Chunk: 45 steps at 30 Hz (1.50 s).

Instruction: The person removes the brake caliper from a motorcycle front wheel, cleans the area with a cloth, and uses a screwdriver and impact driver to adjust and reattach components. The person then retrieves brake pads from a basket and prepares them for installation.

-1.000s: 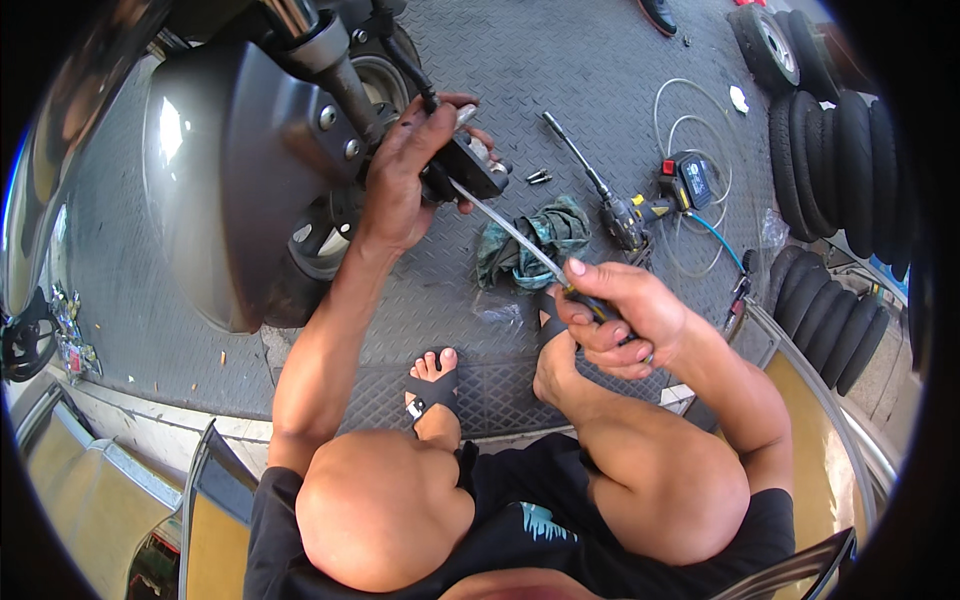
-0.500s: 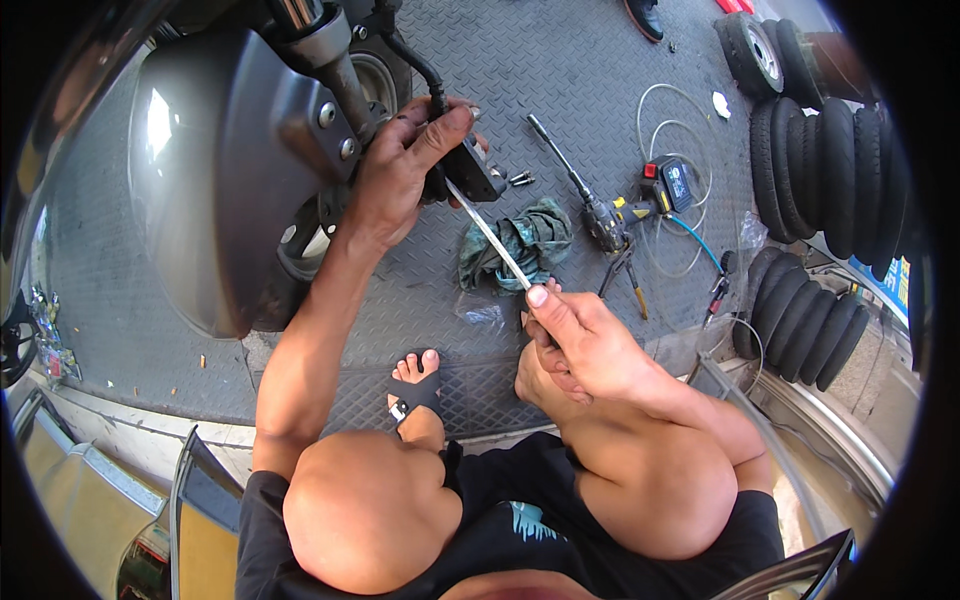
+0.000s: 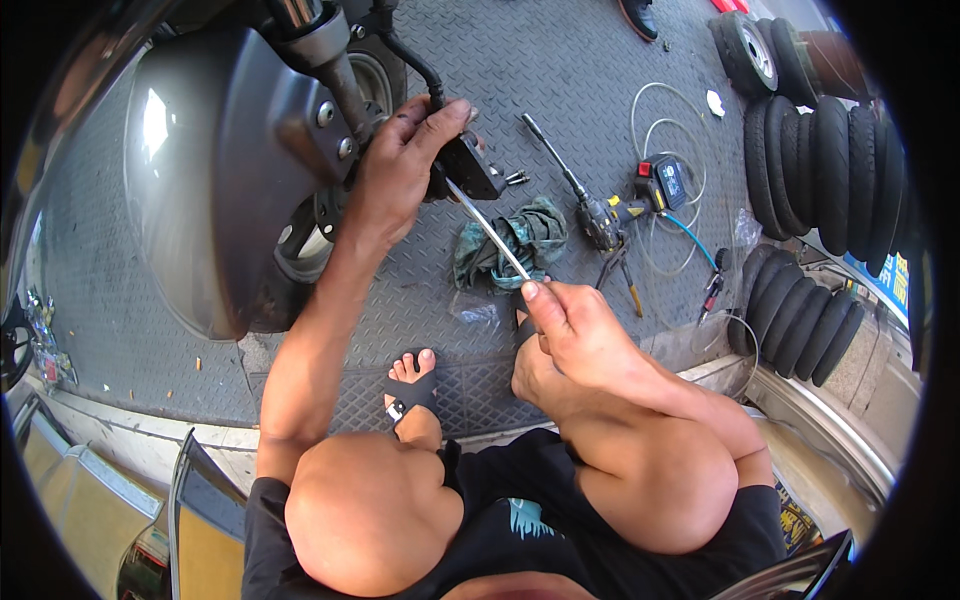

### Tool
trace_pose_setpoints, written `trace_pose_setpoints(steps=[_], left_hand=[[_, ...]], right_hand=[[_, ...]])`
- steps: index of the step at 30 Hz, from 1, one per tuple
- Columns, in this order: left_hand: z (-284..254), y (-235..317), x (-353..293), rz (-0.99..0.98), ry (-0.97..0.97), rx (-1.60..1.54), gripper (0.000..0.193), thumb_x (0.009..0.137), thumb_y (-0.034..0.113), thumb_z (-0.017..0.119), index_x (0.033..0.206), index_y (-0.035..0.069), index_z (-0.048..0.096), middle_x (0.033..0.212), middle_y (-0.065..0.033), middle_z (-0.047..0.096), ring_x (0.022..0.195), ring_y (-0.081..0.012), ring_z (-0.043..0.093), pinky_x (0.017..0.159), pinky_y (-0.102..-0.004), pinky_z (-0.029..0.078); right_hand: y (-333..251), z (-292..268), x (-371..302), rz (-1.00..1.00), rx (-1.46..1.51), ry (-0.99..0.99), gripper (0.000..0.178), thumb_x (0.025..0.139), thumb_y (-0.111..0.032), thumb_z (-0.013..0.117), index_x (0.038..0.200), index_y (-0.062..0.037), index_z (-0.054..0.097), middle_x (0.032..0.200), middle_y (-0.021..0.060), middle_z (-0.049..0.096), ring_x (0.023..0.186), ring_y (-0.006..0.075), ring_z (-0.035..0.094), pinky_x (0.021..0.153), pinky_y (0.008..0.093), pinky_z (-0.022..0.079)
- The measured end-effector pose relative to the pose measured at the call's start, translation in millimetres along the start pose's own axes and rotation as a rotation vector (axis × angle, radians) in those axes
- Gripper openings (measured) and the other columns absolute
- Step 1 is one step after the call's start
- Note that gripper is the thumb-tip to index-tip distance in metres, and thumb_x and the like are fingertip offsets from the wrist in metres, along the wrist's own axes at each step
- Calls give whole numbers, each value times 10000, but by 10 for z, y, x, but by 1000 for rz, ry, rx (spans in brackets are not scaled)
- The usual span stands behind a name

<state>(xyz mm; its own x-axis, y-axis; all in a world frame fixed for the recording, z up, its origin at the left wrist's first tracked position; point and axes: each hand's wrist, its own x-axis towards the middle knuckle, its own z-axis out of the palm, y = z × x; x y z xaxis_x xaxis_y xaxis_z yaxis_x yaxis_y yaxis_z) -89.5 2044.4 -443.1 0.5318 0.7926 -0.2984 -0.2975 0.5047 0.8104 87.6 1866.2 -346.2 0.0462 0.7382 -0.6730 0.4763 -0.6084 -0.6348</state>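
Note:
My left hand [image 3: 390, 180] is closed around a dark brake caliper [image 3: 470, 168], thumb on top and the other fingers partly hidden. A black hose [image 3: 425, 65] comes down to it beside the front wheel [image 3: 372, 80] of a motorcycle. In my closed right hand [image 3: 578, 328] is a long metal tool, seemingly a screwdriver [image 3: 492, 236]; its handle is hidden in the fist. The shaft slants up and left, with its tip at the caliper's lower side, partly out of sight. Small bolts [image 3: 516, 178] lie on the floor just right of the caliper.
A grey fender [image 3: 190, 190] fills the upper left. Right of my hands lie a crumpled green rag [image 3: 515, 240], a cordless power wrench [image 3: 605, 222] with a long extension, pliers [image 3: 630, 285] and a coiled clear hose [image 3: 640, 115]. Tyres [image 3: 830, 175] line the right side. Someone's shoe [image 3: 640, 18] shows at the top.
The view has shifted slightly, so floor items sit a little further left. Both hands keep their grips, and the screwdriver tip stays at the caliper.

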Motion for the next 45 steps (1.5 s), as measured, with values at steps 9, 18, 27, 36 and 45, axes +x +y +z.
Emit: trace_pose_setpoints(steps=[9,18,27,36,45], left_hand=[[-27,45,-70,-87,-148,-373,593,1101,398,278,1512,5,446,1164,-225,697,1146,-364,680,1018,-504,558],[145,-10,-118,-29,-78,-510,655,992,264,407,1589,-2,359,1393,-286,575,1343,-388,555,1137,-468,456],[273,-17,-288,93,-88,-322,894,837,-30,590,1653,12,228,1471,-234,521,1405,-345,509,1208,-514,390],[425,147,-348,46,-52,-263,862,877,-108,588,1640,-10,198,1476,-150,493,1371,-245,518,1179,-409,403],[356,128,-349,72,32,57,944,874,88,849,1607,-48,269,1497,-151,494,1377,-225,512,1166,-347,424]], right_hand=[[153,-607,-3,235,620,-444,476,1123,-424,530,891,-11,578,579,-16,458,421,75,413,386,259,324],[1835,-559,451,21,-543,192,328,989,-283,734,992,33,647,753,145,659,698,322,661,647,439,520],[679,-308,579,-440,-171,423,330,960,-88,732,1249,35,632,1118,205,738,1038,368,736,906,438,578],[-239,-357,973,-740,304,455,292,988,-128,743,1215,37,665,982,136,743,882,194,740,802,317,582],[-218,-401,1038,-574,459,302,379,1084,-208,638,1341,70,615,1051,111,740,926,145,707,808,273,560]])
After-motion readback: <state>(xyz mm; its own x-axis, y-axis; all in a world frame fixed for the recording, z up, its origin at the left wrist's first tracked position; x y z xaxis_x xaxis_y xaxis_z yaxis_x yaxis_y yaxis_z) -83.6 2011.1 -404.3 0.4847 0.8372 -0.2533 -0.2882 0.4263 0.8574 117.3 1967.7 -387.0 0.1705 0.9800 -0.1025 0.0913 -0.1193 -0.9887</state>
